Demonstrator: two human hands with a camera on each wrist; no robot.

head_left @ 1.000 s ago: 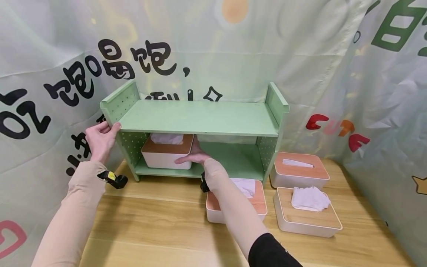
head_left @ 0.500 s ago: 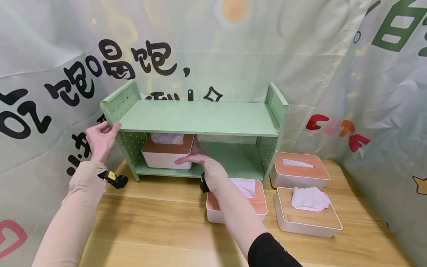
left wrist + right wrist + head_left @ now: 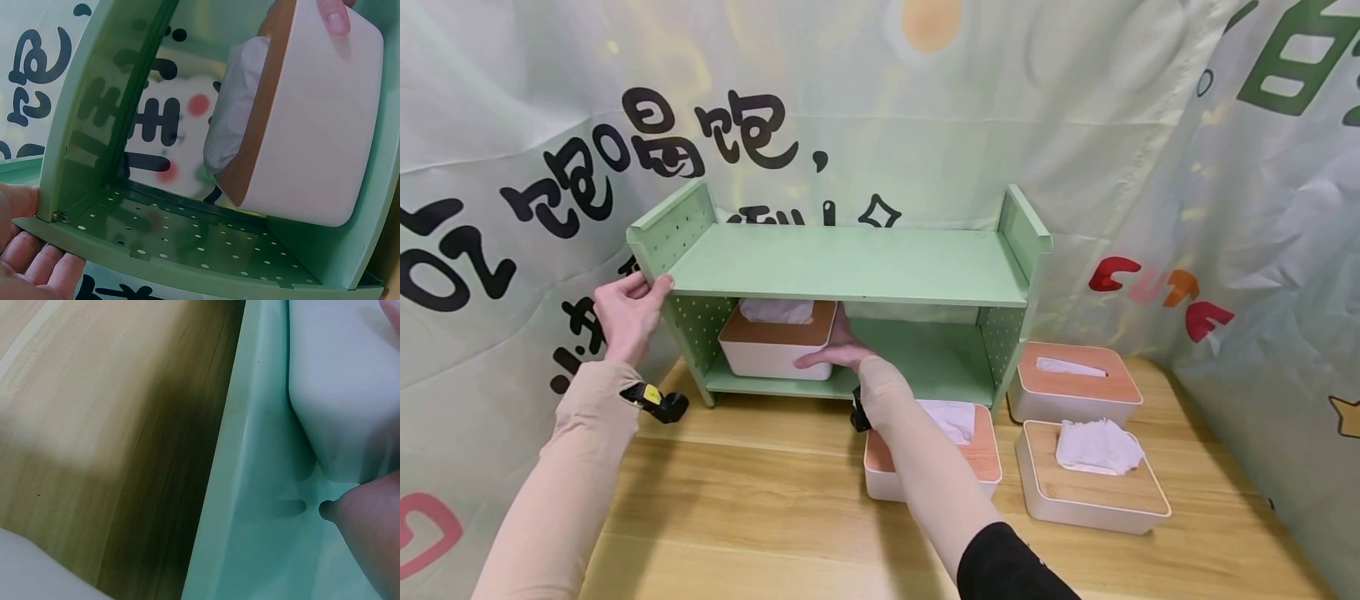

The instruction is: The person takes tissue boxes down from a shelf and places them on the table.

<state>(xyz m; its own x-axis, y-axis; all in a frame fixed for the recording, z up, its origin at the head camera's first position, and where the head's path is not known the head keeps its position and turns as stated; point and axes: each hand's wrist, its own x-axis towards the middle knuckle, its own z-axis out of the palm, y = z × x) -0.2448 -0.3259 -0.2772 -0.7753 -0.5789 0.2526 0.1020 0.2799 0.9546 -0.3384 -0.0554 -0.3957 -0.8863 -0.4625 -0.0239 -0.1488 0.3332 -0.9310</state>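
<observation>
A white tissue box (image 3: 778, 360) with a brown wooden lid stands on the lower level of the green shelf (image 3: 850, 267), near its left side panel. My right hand (image 3: 844, 348) grips the box's right end, thumb across the front wall and fingers hidden behind. Up at the shelf's left front edge, my left hand (image 3: 627, 318) pinches the panel between thumb and fingers. The left wrist view shows this hand (image 3: 37, 262) on the green edge and the tissue box (image 3: 312, 137) inside. Seen from the right wrist, the box (image 3: 340, 394) sits close over the green board.
Three more tissue boxes are on the wooden table (image 3: 737, 517): one (image 3: 883, 483) partly under my right forearm, one (image 3: 1090, 500) at front right, one (image 3: 1071, 406) behind it beside the shelf. A printed cloth (image 3: 925, 150) hangs behind and at both sides.
</observation>
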